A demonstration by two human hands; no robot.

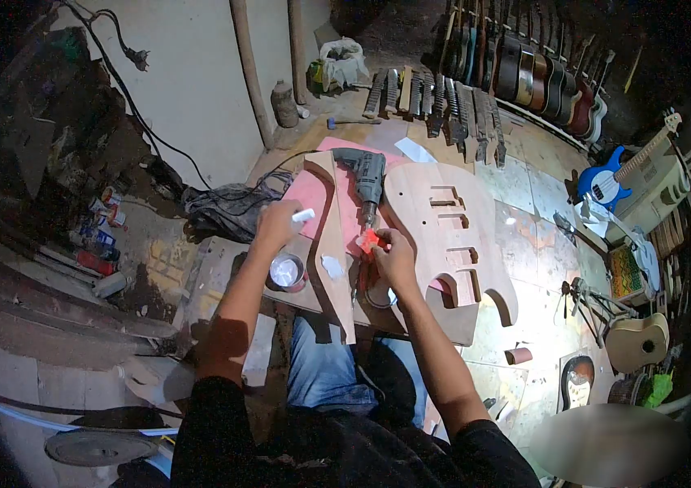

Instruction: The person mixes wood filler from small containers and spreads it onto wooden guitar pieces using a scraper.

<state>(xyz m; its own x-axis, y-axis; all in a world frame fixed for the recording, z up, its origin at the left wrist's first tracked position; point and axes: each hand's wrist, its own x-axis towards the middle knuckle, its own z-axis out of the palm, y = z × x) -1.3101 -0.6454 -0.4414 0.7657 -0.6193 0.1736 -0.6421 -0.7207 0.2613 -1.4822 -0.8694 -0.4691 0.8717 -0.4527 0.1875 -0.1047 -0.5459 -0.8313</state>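
My left hand (277, 226) is closed on a small white cylindrical piece (303, 215), too small to name surely. My right hand (396, 262) pinches a bright orange-red piece (369, 240) just below the tip of a grey electric drill (370, 175). Between my hands lies a long curved wooden piece (328, 232) with a white patch (332, 267) on it. An open can (287, 272) with white contents stands below my left hand. To the right, an unfinished wooden guitar body (436, 199) with cut-out cavities lies flat. Another can (379, 294) is partly hidden under my right hand.
Pink sheet (301, 191) lies under the drill. Dark cloth (228, 210) and a cable are at the left. Several guitar necks (435, 102) lie at the back, near a row of hanging guitars (541, 77). A blue guitar (603, 183) leans at the right.
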